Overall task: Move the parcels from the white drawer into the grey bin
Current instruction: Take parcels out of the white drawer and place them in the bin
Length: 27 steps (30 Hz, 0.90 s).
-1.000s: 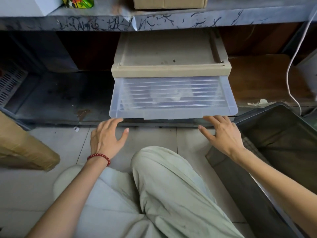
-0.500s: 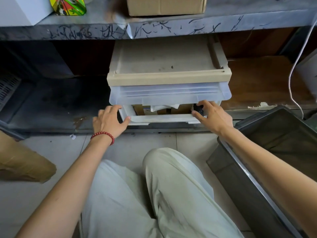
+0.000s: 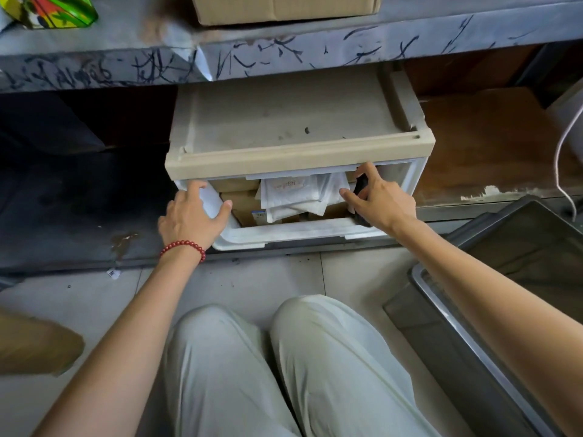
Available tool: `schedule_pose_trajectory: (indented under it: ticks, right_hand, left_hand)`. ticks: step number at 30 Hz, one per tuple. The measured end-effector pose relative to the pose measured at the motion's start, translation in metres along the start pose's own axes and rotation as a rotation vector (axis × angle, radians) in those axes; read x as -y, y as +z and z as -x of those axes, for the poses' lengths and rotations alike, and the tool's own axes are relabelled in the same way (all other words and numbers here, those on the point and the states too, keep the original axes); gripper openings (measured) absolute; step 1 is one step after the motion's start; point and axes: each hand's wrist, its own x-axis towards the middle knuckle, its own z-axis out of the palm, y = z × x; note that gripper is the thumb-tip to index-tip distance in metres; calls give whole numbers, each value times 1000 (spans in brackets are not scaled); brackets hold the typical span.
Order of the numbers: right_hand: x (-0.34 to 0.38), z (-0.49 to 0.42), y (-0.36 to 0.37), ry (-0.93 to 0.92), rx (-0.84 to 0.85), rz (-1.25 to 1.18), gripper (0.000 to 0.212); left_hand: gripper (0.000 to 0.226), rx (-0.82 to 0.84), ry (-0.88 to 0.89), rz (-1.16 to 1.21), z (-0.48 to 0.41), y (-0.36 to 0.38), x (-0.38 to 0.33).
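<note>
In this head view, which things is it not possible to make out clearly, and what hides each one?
Head view:
1. Rear of the white drawer: hidden under the beige cabinet top, so the parcel count is unknown.
2. Dark item in the right hand: mostly covered by that hand; its kind is unclear.
3. Print on the white parcel: too small to read.
4. Grey bin: cut off by the right edge.

A cardboard box (image 3: 284, 7) and a bright green, yellow and red packet (image 3: 47, 11) sit on a grey shelf top (image 3: 315, 55) scrawled with black marks. A white cable (image 3: 560, 159) runs down the right edge past a brown wooden board (image 3: 489, 143). On the tiled floor (image 3: 252, 279), a brown bundle (image 3: 34, 345) lies at lower left, and a small paper scrap (image 3: 113, 273) lies nearer the shelf.
</note>
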Motion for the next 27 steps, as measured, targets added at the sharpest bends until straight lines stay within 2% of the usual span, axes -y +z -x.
schedule_pose_trajectory:
  ticks: [2, 4, 9, 15, 18, 20, 23, 27]
  right_hand:
    - [-3, 2, 8, -1, -31, -22, 48]
    - [-7, 8, 19, -7, -47, -27, 46]
    - [-2, 10, 43, -29, 25, -59, 41]
    - [26, -14, 58, 33, 48, -105, 51]
    - [36, -24, 66, 69, 46, -76, 52]
    - [41, -27, 68, 98, 2, -98, 48]
    - [48, -28, 69, 139, -51, -143, 47]
    - [52, -23, 73, 181, -24, -263, 51]
  left_hand:
    - [54, -20, 5, 43, 3, 10, 1]
    - [54, 30, 21, 28, 7, 23, 0]
    - [55, 128, 104, -24, 1, 54, -17]
    - [61, 195, 137, -87, -23, 78, -38]
    - [57, 227, 144, -109, -31, 85, -44]
    - [51, 204, 112, 2, -34, 87, -47]
    - [41, 190, -110, 388, -35, 90, -52]
    - [21, 189, -126, 499, -31, 91, -52]
